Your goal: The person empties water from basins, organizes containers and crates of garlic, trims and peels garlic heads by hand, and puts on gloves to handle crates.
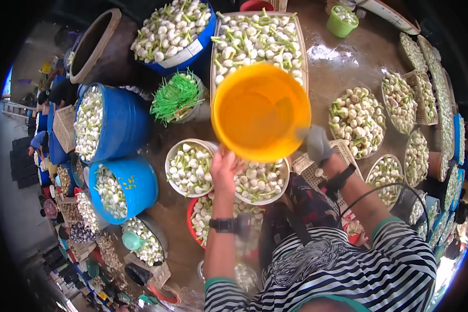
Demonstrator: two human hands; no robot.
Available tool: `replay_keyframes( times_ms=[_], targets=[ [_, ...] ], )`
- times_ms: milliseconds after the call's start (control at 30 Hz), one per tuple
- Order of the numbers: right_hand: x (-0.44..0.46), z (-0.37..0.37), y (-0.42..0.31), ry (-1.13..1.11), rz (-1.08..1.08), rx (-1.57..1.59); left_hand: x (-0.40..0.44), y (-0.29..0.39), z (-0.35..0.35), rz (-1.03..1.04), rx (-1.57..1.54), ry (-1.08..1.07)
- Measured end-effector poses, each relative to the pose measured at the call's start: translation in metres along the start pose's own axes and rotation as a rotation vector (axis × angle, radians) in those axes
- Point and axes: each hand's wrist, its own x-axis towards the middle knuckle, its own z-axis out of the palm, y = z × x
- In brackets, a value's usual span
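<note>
A yellow bucket (pixel 252 112) is held up in front of me, its open mouth toward the camera, and no bulbs show inside. My left hand (pixel 226 169) grips the bucket's near rim. On the right, my right hand (pixel 318 145), in a grey glove, is at the bucket's right side; its fingers are blurred. Below the bucket stand two white tubs of white bulbs, one at the left (pixel 190 169) and one at the right (pixel 262 182). Behind the bucket is a long tray of bulbs with green stems (pixel 260 39).
Blue barrels of bulbs (pixel 122 122) stand at the left, near a bucket of green strips (pixel 177 99). Round baskets of bulbs (pixel 357 122) fill the right side. A green pail (pixel 342 22) is at the top right. People work at the far left.
</note>
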Motion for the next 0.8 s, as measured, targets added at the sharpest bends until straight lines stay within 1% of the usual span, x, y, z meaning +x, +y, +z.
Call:
replay_keyframes(
  times_ms=[33, 67, 100, 133, 167, 200, 267, 333, 400, 433, 467, 533, 567, 600, 633, 667, 700, 733, 767, 800],
  targets=[
    [0.015, -0.007, 0.019, 0.049, -0.165, -0.241, 0.014, -0.004, 0.0, 0.036, -0.04, 0.019],
    [0.039, -0.02, 0.018, 0.094, -0.22, -0.405, 0.023, -0.011, -0.007, 0.071, -0.079, 0.042],
    [0.062, -0.02, 0.041, 0.132, 0.132, 0.059, 0.03, -0.022, -0.018, 0.051, -0.053, 0.112],
    [0.087, -0.021, 0.049, 0.147, 0.356, 0.434, 0.034, -0.042, -0.036, -0.032, -0.046, 0.215],
    [0.113, -0.022, 0.057, 0.252, 0.581, 0.805, 0.032, -0.068, -0.061, -0.113, -0.039, 0.312],
    [0.144, -0.032, 0.039, 0.345, 0.67, 1.089, 0.027, -0.093, -0.084, -0.195, -0.031, 0.402],
    [0.181, -0.042, 0.039, 0.465, 0.671, 0.965, 0.005, -0.135, -0.117, -0.322, -0.009, 0.531],
    [0.214, -0.047, 0.048, 0.541, 0.671, 0.982, -0.021, -0.172, -0.155, -0.396, -0.2, 0.384],
    [0.249, -0.051, 0.103, 0.586, 0.714, 1.158, -0.035, -0.193, -0.172, -0.497, -0.348, 0.444],
    [0.256, -0.05, 0.106, 0.597, 0.694, 1.123, -0.032, -0.203, -0.179, -0.554, -0.421, 0.472],
    [0.259, -0.05, 0.105, 0.609, 0.68, 1.082, -0.024, -0.218, -0.193, -0.537, -0.383, 0.507],
    [0.254, -0.049, 0.11, 0.523, 0.65, 1.02, -0.023, -0.26, -0.223, -0.531, -0.324, 0.593],
    [0.244, -0.039, 0.117, 0.466, 0.658, 0.989, -0.016, -0.249, -0.204, -0.56, 0.001, 0.719],
    [0.227, -0.03, 0.129, 0.381, 0.623, 1.025, -0.013, -0.246, -0.204, -0.545, 0.064, 0.741],
    [0.202, -0.007, 0.121, 0.325, 0.607, 0.917, -0.008, -0.246, -0.202, -0.542, 0.097, 0.808],
    [0.167, 0.014, 0.109, 0.268, 0.578, 0.813, -0.004, -0.254, -0.209, -0.56, 0.091, 0.825],
    [0.117, 0.033, 0.133, 0.057, 0.37, 0.593, 0.001, -0.264, -0.215, -0.576, 0.081, 0.835],
    [0.074, 0.053, 0.155, -0.154, 0.35, 0.27, 0.003, -0.275, -0.219, -0.598, 0.072, 0.842],
    [0.03, 0.073, 0.178, -0.352, 0.27, -0.052, 0.004, -0.286, -0.221, -0.608, 0.03, 0.808],
    [-0.014, 0.098, 0.198, -0.382, -0.08, -0.331, 0.008, -0.295, -0.224, -0.61, -0.013, 0.777]
  ],
)
